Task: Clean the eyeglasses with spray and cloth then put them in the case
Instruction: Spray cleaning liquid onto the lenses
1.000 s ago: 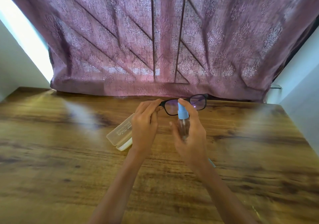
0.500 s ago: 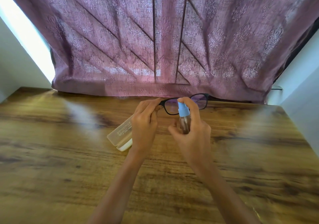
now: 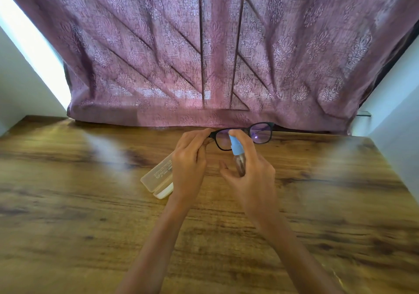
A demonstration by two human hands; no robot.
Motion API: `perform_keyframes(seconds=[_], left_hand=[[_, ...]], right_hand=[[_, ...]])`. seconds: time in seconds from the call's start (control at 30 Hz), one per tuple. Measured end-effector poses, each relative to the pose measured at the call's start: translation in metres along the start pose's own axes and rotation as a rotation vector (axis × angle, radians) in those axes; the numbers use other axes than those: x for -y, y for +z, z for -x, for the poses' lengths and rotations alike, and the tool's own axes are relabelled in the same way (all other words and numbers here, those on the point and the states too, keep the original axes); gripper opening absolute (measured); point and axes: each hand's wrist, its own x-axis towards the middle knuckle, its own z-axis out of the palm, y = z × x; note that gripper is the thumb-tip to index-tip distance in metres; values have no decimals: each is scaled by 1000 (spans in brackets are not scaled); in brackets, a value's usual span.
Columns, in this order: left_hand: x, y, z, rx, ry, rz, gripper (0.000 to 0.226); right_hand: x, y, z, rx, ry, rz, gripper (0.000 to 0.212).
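The black-framed eyeglasses [image 3: 243, 135] are held up above the table's far edge, lenses tinted purple. Just in front of their left lens stands a small clear spray bottle [image 3: 238, 156] with a light-blue top, tilted slightly. A pale translucent case [image 3: 157, 177] lies closed on the wood, partly hidden.

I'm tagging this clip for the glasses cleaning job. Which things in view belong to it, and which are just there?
In the job: eyeglasses in the left hand; spray bottle in the right hand; case on the table.

Just there: purple curtain.
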Motion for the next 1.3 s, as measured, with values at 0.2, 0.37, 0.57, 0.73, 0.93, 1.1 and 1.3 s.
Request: perform_keyframes(seconds=[0.2, 0.37, 0.57, 0.73, 0.93, 1.1, 1.3], left_hand=[[3, 1, 2, -8, 2, -9, 35], [5, 0, 5, -8, 5, 17, 35], [8, -2, 6, -6, -5, 22, 38], [8, -2, 7, -6, 0, 11, 39], [5, -3, 7, -10, -1, 1, 35], [4, -4, 7, -3, -11, -12, 33], [3, -4, 6, -7, -7, -28, 34]], right_hand=[[-2, 0, 6, -72, 34, -79, 62], [-14, -17, -2, -118, 69, -157, 48], [-40, -39, -2, -85, 38, 7, 46], [-38, -41, -4, -69, 5, 22, 47], [-36, -34, -3, -57, 47, 46, 52], [-35, -33, -5, -109, 86, 38, 57], [-43, -35, -6, -91, 55, 108, 54]])
